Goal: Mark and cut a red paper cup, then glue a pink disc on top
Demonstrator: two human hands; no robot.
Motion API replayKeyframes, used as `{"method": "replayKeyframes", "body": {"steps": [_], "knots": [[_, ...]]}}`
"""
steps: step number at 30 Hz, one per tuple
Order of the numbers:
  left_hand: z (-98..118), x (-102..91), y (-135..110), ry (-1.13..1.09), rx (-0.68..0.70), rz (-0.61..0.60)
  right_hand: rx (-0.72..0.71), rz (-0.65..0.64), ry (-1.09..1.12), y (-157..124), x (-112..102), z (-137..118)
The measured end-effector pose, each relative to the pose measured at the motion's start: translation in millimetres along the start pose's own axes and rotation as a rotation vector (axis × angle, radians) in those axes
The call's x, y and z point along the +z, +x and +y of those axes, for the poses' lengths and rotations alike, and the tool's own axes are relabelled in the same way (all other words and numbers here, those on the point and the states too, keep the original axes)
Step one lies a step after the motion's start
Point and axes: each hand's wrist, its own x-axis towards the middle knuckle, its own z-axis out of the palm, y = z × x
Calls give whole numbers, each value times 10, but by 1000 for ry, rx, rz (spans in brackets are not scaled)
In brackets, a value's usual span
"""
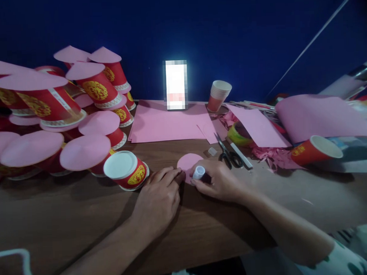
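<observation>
A round pink paper disc (188, 163) lies on the wooden table in front of me. My right hand (219, 180) closes round a white glue stick (198, 172) held upright over the disc; the stick's lower end is hidden. At the disc's left edge, my left hand (161, 190) lies on the table with fingers stretched out, the fingertips by the paper. Just beyond that hand stands a red paper cup (136, 174), upside down, with gold print and a pale base facing up. A small translucent cap (212, 152) sits behind the disc.
Red cups with pink paper cone tops (85, 153) crowd the left side, some stacked. Pink sheets (167, 122) lie at the back under a lit phone (175, 83). To the right are scissors (229, 158), a box cutter (241, 153), stacked cups (219, 96) and a tipped cup (316, 149).
</observation>
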Motion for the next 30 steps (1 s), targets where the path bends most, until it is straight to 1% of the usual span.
{"method": "replayKeyframes", "body": {"steps": [2,4,7,9,11,13,15,18,22,25,27,28,30], "knots": [[-1,-2,-1,3,-3,-1,27,20,-22,-13,-37,-4],[1,-6,1,1,-11,-8,75,99,13,-26,-76,9],[4,-8,5,0,-14,-3,170,338,122,-33,-134,85],[3,-7,6,-3,-16,8,225,504,144,-21,-171,182],[-1,-6,5,-15,-14,21,263,582,110,-3,-204,304],[-8,-3,1,-31,-4,33,302,606,54,14,-228,425],[-13,1,-4,-48,4,47,350,623,-67,24,-238,522],[-15,7,-9,-75,4,79,371,572,-246,27,-227,598],[-4,-7,-7,-115,9,114,398,489,-429,25,-216,601],[7,-28,-8,-135,9,138,374,535,-539,23,-232,568],[14,-37,-11,-137,-2,157,387,578,-585,22,-244,542],[17,-40,-12,-136,-8,168,398,578,-597,23,-246,530],[23,-43,-15,-145,-11,189,418,511,-608,28,-241,511]]}}
